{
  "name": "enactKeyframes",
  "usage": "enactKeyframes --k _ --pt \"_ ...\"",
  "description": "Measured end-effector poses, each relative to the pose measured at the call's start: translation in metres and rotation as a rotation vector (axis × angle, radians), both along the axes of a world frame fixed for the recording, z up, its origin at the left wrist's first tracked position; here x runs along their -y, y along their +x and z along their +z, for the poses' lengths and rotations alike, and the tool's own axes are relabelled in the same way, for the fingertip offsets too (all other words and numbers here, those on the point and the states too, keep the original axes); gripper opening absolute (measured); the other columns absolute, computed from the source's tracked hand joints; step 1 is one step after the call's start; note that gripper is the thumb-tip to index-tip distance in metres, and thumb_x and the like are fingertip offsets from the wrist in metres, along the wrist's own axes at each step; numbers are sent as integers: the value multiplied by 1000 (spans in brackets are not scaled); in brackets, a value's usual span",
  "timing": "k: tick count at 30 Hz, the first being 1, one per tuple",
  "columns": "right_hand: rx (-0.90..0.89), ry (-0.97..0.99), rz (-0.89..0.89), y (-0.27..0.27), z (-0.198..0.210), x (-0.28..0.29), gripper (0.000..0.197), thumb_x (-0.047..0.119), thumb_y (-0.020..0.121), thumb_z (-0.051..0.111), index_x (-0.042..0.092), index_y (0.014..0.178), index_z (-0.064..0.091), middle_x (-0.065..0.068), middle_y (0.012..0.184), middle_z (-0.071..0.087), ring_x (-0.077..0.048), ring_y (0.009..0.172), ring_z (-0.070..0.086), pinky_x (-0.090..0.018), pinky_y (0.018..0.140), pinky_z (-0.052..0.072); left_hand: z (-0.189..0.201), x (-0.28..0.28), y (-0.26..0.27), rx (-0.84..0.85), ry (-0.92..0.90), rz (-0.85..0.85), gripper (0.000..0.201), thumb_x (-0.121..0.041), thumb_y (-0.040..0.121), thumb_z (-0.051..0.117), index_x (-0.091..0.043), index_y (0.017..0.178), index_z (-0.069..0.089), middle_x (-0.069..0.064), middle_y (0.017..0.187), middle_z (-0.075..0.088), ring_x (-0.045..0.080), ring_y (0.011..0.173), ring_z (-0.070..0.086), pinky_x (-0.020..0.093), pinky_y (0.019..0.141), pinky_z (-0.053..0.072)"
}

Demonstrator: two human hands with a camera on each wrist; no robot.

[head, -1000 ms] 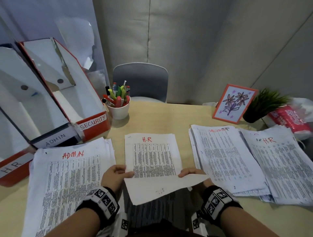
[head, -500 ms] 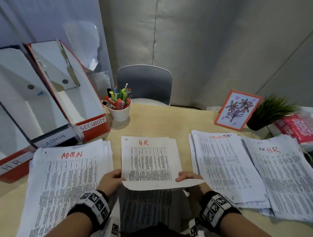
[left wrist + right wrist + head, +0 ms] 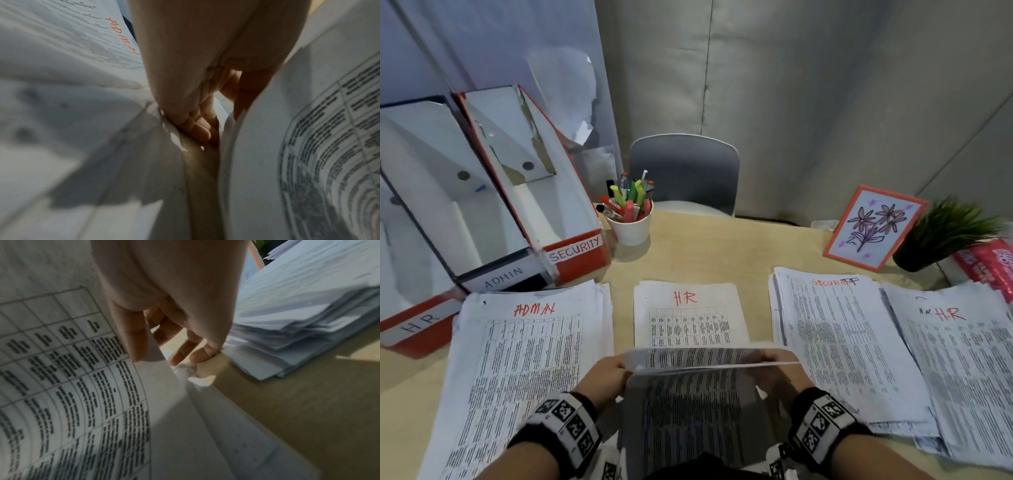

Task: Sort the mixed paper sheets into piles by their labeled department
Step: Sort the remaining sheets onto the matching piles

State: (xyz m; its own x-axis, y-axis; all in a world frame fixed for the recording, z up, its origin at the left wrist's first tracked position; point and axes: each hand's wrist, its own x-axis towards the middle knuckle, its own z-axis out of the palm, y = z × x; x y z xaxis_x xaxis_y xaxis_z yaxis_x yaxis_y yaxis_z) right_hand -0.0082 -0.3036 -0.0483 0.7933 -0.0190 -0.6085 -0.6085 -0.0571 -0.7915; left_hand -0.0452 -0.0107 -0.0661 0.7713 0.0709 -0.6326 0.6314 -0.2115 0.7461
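Both hands hold one printed sheet (image 3: pixel 695 404) raised and curved over the near end of the middle pile marked H.R (image 3: pixel 688 308). My left hand (image 3: pixel 604 377) grips its left edge, and my right hand (image 3: pixel 779 375) pinches its right edge, thumb on the printed side (image 3: pixel 72 369). The sheet's label is hidden. A thick ADMIN pile (image 3: pixel 527 359) lies on the left. On the right lie a SECURITY pile (image 3: pixel 842 342) and a second H.R pile (image 3: pixel 962 359). In the left wrist view the left hand (image 3: pixel 205 105) sits between the ADMIN pile (image 3: pixel 61 40) and the sheet (image 3: pixel 308 146).
File boxes labelled HR (image 3: pixel 410 325), ADMIN (image 3: pixel 503 274) and SECURITY (image 3: pixel 575 246) stand at the back left. Behind the piles are a cup of pens (image 3: pixel 630 226), a framed flower drawing (image 3: pixel 873 226), a small plant (image 3: pixel 941 236) and a red packet (image 3: pixel 989 263). A grey chair (image 3: pixel 685 171) faces me across the table.
Both hands have lifted the sheet higher and curled it over. It now covers the lower half of the middle H.R pile, with print showing where its blank side showed before.
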Motion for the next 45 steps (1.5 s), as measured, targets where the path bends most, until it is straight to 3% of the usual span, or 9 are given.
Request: enactKeyframes --k 6,10,14,20,25,30,34,39,45 --pt "-44 46 14 0 2 6 25 -16 79 45 0 73 63 -6 54 56 -10 35 47 -14 32 31 1 9 -4 -20 -148 226 27 19 76 39 7 76 62 16 68 56 24 65 51 25 54 38" --pt "-41 -11 42 1 -3 9 29 -16 77 51 4 67 69 -9 68 62 -16 49 51 -19 38 40 -1 13 -8 -30 -286 324 18 2 65 54 -3 81 58 16 84 52 26 73 47 33 62 37" --pt "-16 36 55 7 2 13 23 -8 87 48 0 77 66 -10 72 64 -15 51 61 -19 40 45 8 19 -9 20 -324 395 21 -16 93 52 -2 82 63 14 75 63 24 66 58 32 63 43" --pt "29 -100 111 4 -19 14 56 -5 74 70 17 120 48 -9 108 67 -26 99 65 -42 88 54 -1 22 -2 94 -236 598 25 -3 83 69 -2 107 63 23 91 69 36 78 65 46 77 57" --pt "77 -342 164 3 -10 16 15 -3 78 61 8 86 66 -7 85 70 -21 79 66 -30 67 55 -6 30 1 73 -113 605 42 11 57 82 0 94 64 21 80 71 39 77 70 53 78 57" --pt "122 -416 286 5 -9 21 20 -5 77 65 12 68 61 1 69 63 -16 71 60 -24 64 50 -10 25 1 143 174 430 36 -15 66 83 -12 95 63 6 82 73 23 80 69 39 81 55" --pt "86 -267 217 6 -14 22 20 -16 72 63 2 64 63 -9 64 61 -24 69 58 -31 62 48 0 26 -4 193 107 408 21 4 79 69 -5 96 62 11 82 72 24 74 68 28 63 53" --pt "110 -106 79 7 -23 18 38 -22 65 68 13 49 63 -7 102 64 -25 89 62 -27 72 44 25 34 -5 162 10 340 22 19 84 48 2 75 60 11 66 61 19 60 55 13 36 43" --pt "202 -83 195 13 -12 18 29 -18 71 67 7 59 62 1 121 58 -16 109 56 -12 68 45 9 16 1 82 -43 238 37 18 81 54 -9 64 73 3 81 69 16 74 62 14 56 47"
